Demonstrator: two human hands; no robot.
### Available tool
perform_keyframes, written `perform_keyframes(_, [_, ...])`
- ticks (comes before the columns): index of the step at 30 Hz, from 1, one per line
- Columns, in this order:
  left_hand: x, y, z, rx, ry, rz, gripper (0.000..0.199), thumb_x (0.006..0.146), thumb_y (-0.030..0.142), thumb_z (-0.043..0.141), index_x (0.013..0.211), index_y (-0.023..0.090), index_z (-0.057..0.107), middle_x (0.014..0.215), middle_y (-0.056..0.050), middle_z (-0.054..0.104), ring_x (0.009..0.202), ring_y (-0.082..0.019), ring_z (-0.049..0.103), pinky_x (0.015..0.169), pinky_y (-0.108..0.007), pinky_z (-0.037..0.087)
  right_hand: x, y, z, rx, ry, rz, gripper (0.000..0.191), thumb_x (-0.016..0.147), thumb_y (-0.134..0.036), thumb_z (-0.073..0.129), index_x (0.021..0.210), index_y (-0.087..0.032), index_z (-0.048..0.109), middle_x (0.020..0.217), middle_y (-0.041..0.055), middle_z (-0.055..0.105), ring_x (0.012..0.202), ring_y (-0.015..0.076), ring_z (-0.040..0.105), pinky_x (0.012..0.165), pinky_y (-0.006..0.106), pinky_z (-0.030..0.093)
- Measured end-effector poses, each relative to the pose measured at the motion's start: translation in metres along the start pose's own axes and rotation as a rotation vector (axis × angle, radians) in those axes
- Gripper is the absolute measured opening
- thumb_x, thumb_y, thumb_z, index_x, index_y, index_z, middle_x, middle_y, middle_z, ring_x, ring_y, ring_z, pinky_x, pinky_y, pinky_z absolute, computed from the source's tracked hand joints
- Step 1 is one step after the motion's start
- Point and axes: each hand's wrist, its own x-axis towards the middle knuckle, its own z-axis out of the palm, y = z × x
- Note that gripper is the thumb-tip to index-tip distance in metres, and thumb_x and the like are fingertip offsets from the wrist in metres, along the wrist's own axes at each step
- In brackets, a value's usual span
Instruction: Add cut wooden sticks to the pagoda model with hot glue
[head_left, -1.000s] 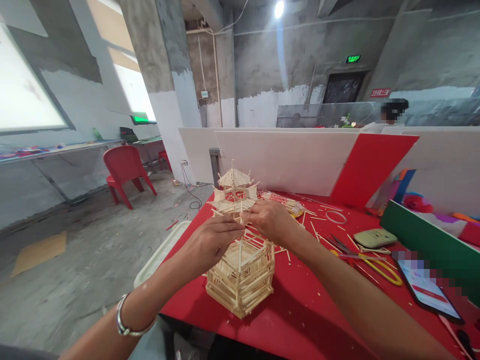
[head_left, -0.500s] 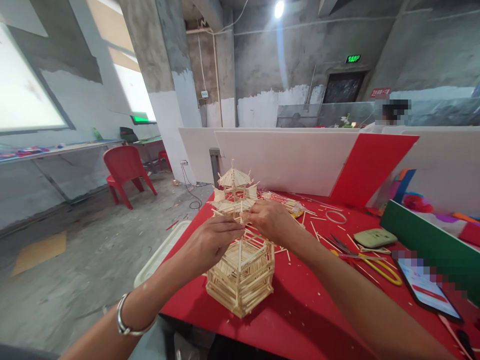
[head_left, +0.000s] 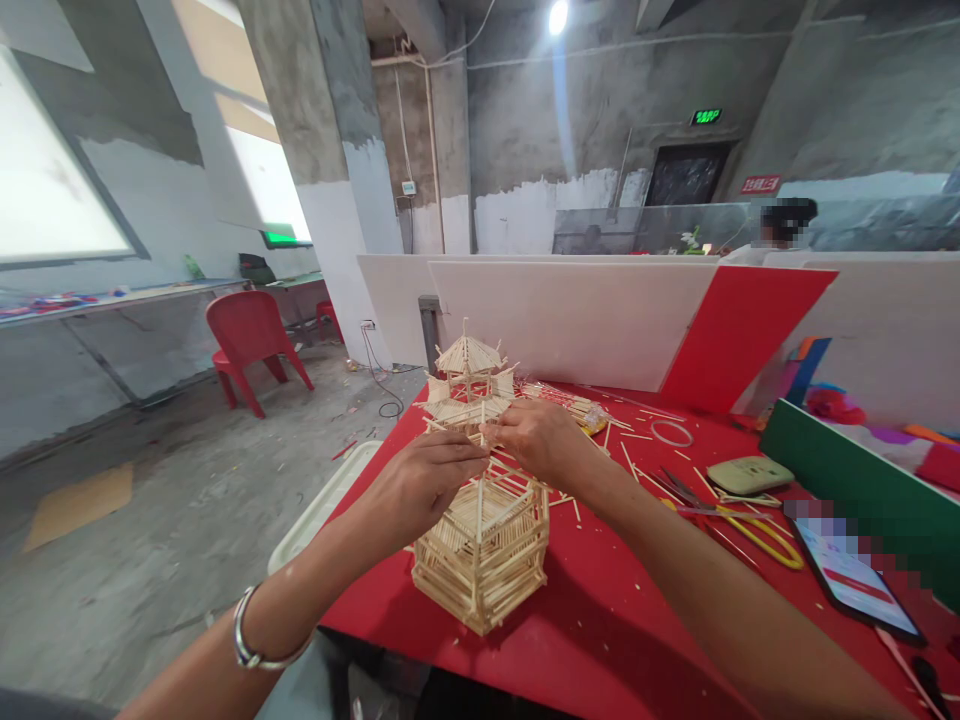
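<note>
Several pale tiers | stick tower [head_left: 491, 520] | hexagonal slatted base, pointed roof | both hands [head_left: 435, 472] [head_left: 538, 437] pinching it mid-height

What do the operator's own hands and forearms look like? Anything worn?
Bare left hand and bare right hand, no gloves. Left wrist wears a rounded, shiny silver-coloured bangle with a small knob. No bracelet visible on the right. No cables or markings visible on either.
</note>
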Motion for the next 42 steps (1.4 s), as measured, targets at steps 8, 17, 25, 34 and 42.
perform_keyframes(8, [0.0006,0.0001,-0.0002,0.007,0.011,0.004,0.038,0.091,0.003,0.048,0.117,0.017,0.071,0.114,-0.008,0.076,0.108,-0.022,0.070,0.093,-0.042,0.060,0.0006,0.0001,-0.0002,0.001,-0.006,0.000,0.020,0.094,-0.014,0.056,0.102,-0.020,0.073,0.076,0.0020,0.067,0.071,0.0161,0.051,0.065,0.032,0.028])
perform_keyframes(17, [-0.0003,-0.0007,0.0007,0.006,0.010,0.015,0.036,0.092,0.004,0.047,0.117,0.016,0.071,0.115,-0.008,0.076,0.108,-0.022,0.070,0.094,-0.042,0.060,0.0007,-0.0009,-0.0020,-0.007,-0.014,0.004,0.021,0.095,-0.015,0.055,0.104,-0.020,0.073,0.076,0.0021,0.068,0.072,0.0164,0.052,0.065,0.032,0.029])
perform_keyframes(25, [-0.0002,-0.0002,0.0004,-0.002,0.008,0.001,0.037,0.091,0.004,0.048,0.117,0.018,0.071,0.116,-0.008,0.076,0.109,-0.022,0.069,0.095,-0.043,0.060,0.0002,0.0003,-0.0003,0.009,-0.006,0.000,0.023,0.095,-0.016,0.055,0.110,-0.021,0.073,0.078,0.0029,0.069,0.072,0.0163,0.053,0.065,0.031,0.031])
perform_keyframes(34, [-0.0007,-0.0005,0.0006,0.002,0.005,-0.005,0.039,0.092,0.004,0.047,0.118,0.019,0.071,0.116,-0.007,0.076,0.110,-0.021,0.069,0.094,-0.042,0.060,0.0004,0.0000,-0.0008,0.010,-0.015,0.009,0.022,0.094,-0.014,0.055,0.104,-0.020,0.073,0.077,0.0027,0.068,0.071,0.0158,0.051,0.065,0.031,0.029])
perform_keyframes(42, [-0.0003,-0.0006,0.0002,0.009,0.003,0.003,0.036,0.092,0.004,0.048,0.117,0.017,0.071,0.116,-0.008,0.076,0.109,-0.022,0.069,0.094,-0.043,0.060,-0.0002,0.0004,0.0008,0.008,0.004,0.001,0.021,0.094,-0.015,0.055,0.105,-0.020,0.073,0.076,0.0020,0.067,0.071,0.0158,0.050,0.064,0.031,0.028])
